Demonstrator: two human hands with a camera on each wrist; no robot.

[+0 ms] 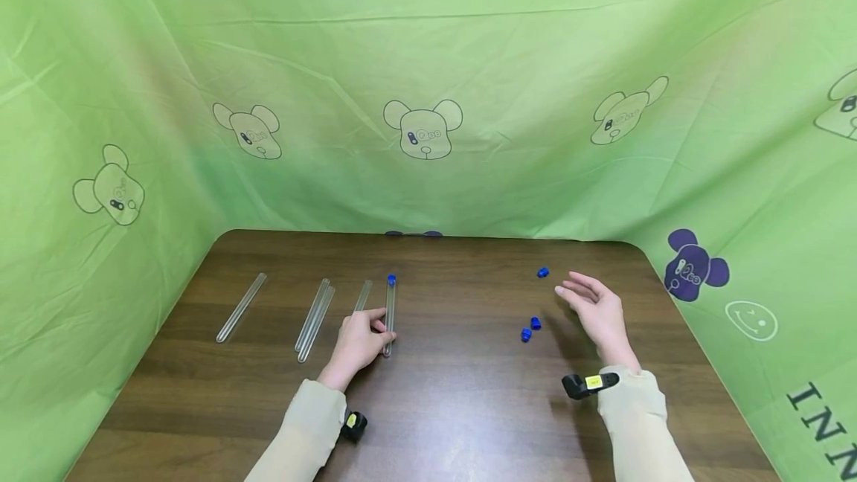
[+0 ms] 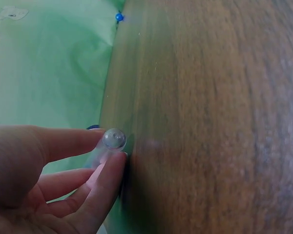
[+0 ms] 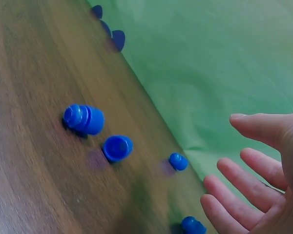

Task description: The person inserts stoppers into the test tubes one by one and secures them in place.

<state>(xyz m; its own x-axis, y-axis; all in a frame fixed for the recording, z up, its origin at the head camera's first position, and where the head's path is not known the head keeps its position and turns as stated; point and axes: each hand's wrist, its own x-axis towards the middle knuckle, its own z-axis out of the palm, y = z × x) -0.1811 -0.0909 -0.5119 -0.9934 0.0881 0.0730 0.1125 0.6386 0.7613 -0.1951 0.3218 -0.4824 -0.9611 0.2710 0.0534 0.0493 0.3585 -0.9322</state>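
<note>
My left hand [image 1: 360, 341] pinches a clear test tube [image 1: 390, 300] between thumb and fingers. A blue cap [image 1: 391, 279] sits on the tube's far end. In the left wrist view the tube's rounded end [image 2: 115, 139] points at the camera, between the fingertips. Another tube [image 1: 364, 294] lies just left of it, partly hidden by that hand. On the right, my right hand [image 1: 598, 318] hovers above the table with fingers spread and nothing in them. Near it lie several loose blue caps [image 3: 117, 147]; the right wrist view shows one [image 3: 193, 225] that the hand hides from the head view.
Two uncapped test tubes [image 1: 312, 322] lie side by side, left of my left hand. Farther left is a single tube [image 1: 241, 309]. All rest on a brown wooden table [image 1: 455, 393], with a green printed curtain [image 1: 428, 58] around its back and sides.
</note>
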